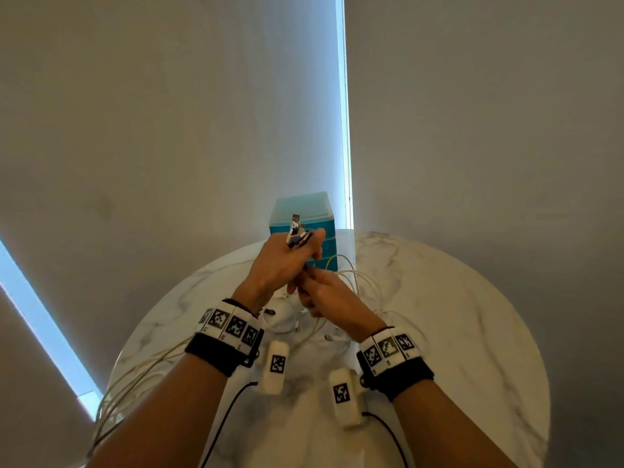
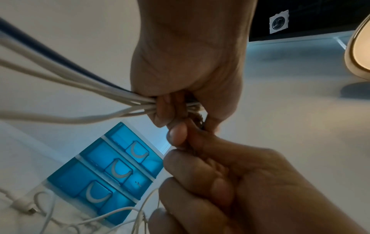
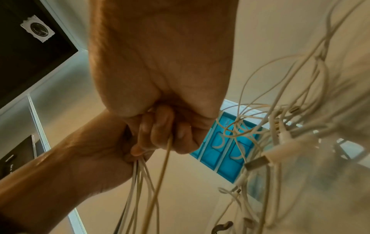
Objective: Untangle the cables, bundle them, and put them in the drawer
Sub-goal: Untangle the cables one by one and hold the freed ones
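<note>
My left hand (image 1: 282, 265) is held above the table and grips a bunch of white cables (image 2: 70, 88) plus one dark one. Their USB plugs (image 1: 296, 228) stick up out of its fist. My right hand (image 1: 329, 298) sits directly below and against it, fingers curled round a cable strand (image 3: 167, 158) that leaves the same bunch. A loose tangle of white cables (image 3: 280, 134) with more plugs hangs and lies to the right of the hands. The blue drawer unit (image 1: 314, 206) stands just behind the hands, and its three drawers (image 2: 84, 174) look closed.
The round marble table (image 1: 456, 315) holds everything. Several cables (image 1: 135, 373) trail off its left edge. A white plug (image 2: 26, 207) lies in front of the drawers. Black cords (image 1: 223, 420) run from the wrist cameras. Grey blinds hang behind the table.
</note>
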A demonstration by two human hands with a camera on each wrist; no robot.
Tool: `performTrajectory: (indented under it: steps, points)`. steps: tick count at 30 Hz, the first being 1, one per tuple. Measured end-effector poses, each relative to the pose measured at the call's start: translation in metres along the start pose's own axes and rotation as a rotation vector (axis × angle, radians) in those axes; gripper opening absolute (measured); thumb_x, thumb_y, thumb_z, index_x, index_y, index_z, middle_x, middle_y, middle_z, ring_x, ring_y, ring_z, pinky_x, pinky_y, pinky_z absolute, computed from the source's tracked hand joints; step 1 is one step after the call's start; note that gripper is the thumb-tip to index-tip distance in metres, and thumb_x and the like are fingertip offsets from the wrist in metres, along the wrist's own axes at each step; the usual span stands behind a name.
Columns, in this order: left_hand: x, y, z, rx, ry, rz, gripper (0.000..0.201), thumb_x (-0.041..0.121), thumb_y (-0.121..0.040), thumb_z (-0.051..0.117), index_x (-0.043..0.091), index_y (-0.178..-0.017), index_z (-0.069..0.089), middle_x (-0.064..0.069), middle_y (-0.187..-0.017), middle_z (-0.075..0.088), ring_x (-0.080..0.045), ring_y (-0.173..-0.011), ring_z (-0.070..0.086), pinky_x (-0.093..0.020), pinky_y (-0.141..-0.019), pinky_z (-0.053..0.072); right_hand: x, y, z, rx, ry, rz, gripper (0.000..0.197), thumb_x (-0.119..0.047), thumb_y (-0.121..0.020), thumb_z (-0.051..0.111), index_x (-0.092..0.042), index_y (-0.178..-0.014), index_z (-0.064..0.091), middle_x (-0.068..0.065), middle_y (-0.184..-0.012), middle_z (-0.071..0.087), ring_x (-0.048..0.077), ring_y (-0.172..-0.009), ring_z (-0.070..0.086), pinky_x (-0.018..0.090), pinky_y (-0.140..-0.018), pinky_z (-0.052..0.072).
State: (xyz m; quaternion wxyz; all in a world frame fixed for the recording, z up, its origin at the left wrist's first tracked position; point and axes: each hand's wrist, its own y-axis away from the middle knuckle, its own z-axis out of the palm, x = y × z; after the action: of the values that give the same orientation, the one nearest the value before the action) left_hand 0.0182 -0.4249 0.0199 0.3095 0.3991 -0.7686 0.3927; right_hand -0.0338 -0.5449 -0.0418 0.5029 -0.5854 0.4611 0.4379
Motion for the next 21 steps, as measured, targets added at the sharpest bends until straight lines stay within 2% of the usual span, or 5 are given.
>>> performTrajectory:
  steps: [3,9,14,17,21]
  points:
    - [0.006,-0.008,-0.008,0.185,0.085,0.012,0.057,0.062,-0.109,0.044,0.021,-0.074,0.063,0.007,-0.075,0.069,-0.008,-0.071,0.062,-0.026,-0.071,0.047,0.003,0.001,0.002,-0.029,-0.030,-0.031,0.034,-0.035,-0.112,0.054,-0.010,-0.094,0.071,-0.010,-0.060,0.055,0.007,-0.054,0.050,0.020,-0.056,0.044]
    - [0.019,-0.037,-0.085,0.705,0.517,0.027,0.050,0.063,-0.107,0.046,0.025,-0.077,0.059,0.011,-0.067,0.058,-0.007,-0.057,0.049,-0.029,-0.061,0.039,0.014,0.006,0.005,-0.217,0.279,-0.061,0.028,-0.034,-0.111,0.056,-0.018,-0.097,0.074,0.001,-0.086,0.075,0.001,-0.076,0.068,0.008,-0.074,0.046]
    - [0.035,-0.031,-0.171,0.978,0.721,0.084,0.047,0.059,-0.109,0.042,0.026,-0.075,0.048,0.012,-0.057,0.044,-0.009,-0.051,0.040,-0.026,-0.056,0.041,0.026,-0.001,-0.006,-0.109,0.423,0.067,0.029,-0.037,-0.107,0.060,-0.026,-0.087,0.078,-0.001,-0.103,0.078,0.013,-0.089,0.068,0.034,-0.086,0.054]
    - [0.037,-0.017,-0.190,0.882,0.813,0.095,0.048,0.057,-0.112,0.036,0.025,-0.078,0.045,0.011,-0.056,0.039,-0.009,-0.051,0.042,-0.025,-0.054,0.052,0.024,-0.004,-0.020,0.291,0.233,-0.001,0.033,-0.038,-0.109,0.057,-0.017,-0.092,0.077,0.003,-0.098,0.077,0.018,-0.082,0.067,0.038,-0.080,0.055]
    - [0.025,-0.012,-0.150,0.455,0.557,-0.006,0.048,0.060,-0.109,0.046,0.026,-0.076,0.050,0.012,-0.050,0.036,-0.006,-0.040,0.029,-0.020,-0.038,0.023,0.014,-0.005,-0.038,0.585,-0.007,-0.040,0.037,-0.042,-0.109,0.058,-0.017,-0.092,0.079,-0.001,-0.080,0.070,0.017,-0.074,0.062,0.032,-0.071,0.050]
